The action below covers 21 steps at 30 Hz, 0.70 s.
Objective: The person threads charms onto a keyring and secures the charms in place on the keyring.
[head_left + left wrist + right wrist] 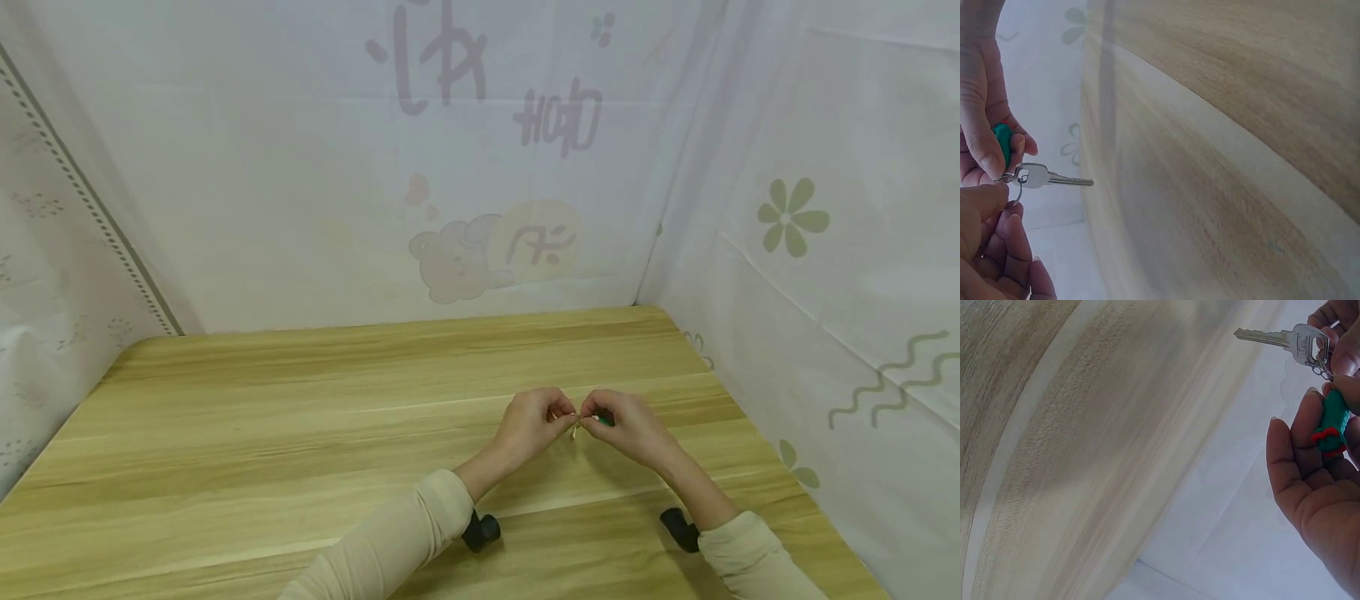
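silver notched metal key [1036, 177]: on thin round metal ring [1020, 194], hanging between hands | left hand [528, 422]: at ring | right hand [628, 425]: right of left hand, around rounded green-and-red charm [1335, 414] | both hands: above right half of broad yellowish wood-grain table [262, 450] | white printed cloth walls [300, 208]: behind, left and right of table
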Available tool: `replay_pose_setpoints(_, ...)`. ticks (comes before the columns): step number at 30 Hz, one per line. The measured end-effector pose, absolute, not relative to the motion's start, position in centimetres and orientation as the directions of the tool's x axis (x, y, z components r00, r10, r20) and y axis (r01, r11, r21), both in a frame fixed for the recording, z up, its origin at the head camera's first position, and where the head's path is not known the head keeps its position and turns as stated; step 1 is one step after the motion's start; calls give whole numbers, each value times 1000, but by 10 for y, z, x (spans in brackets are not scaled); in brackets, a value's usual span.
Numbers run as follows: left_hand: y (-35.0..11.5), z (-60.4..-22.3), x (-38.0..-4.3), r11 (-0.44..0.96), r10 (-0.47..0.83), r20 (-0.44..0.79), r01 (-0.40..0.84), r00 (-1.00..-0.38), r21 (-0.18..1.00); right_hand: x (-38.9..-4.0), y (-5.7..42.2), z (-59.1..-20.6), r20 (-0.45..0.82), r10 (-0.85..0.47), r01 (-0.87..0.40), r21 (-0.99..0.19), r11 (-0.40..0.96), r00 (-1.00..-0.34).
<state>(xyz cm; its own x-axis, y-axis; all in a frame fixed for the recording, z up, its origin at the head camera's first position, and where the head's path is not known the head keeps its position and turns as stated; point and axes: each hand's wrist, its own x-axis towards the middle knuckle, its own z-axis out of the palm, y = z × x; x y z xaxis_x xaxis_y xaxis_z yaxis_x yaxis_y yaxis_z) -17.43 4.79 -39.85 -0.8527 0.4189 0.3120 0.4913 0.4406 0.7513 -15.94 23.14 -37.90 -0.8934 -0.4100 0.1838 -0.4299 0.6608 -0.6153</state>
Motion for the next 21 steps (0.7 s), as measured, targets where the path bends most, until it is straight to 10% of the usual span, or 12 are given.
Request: replay_pose_setpoints(21, 49, -401, -176, 351, 344, 289, 408, -893, 843, -160, 233, -382, 202, -385, -419, -637, 647, -901)
